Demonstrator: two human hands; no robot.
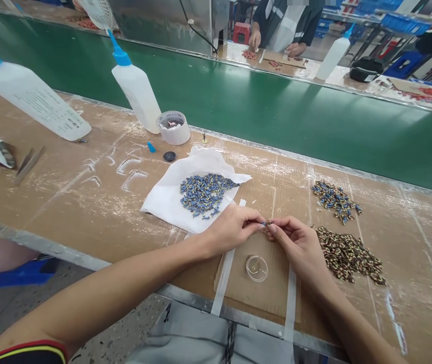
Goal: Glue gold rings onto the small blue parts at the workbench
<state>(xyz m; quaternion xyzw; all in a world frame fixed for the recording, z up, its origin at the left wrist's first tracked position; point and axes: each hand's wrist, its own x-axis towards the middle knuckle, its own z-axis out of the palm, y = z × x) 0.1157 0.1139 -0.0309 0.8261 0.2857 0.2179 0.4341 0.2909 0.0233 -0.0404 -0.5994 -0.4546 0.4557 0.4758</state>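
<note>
My left hand [233, 227] is closed in a pinch on a tiny blue part [264, 223]. Fingertip to fingertip with it, my right hand [301, 247] pinches a tiny dark brown part [269, 223]; the fingers hide most of both. Below them, a small clear round dish [256, 279] rests on a taped cardboard piece [272, 293]. Beyond my left hand, a heap of small blue-and-yellow parts [206, 192] lies on a white cloth [162, 202]. Beside my right hand spreads a heap of brown-and-yellow parts [352, 258], with a smaller blue-and-brown heap [335, 199] behind it.
Two white squeeze bottles, one large [37, 98] and one smaller [136, 93], stand at the left near a tape roll [174, 134]. Tweezers [28, 164] lie farther left. A green belt [257, 106] crosses behind; a person [284, 30] works beyond it.
</note>
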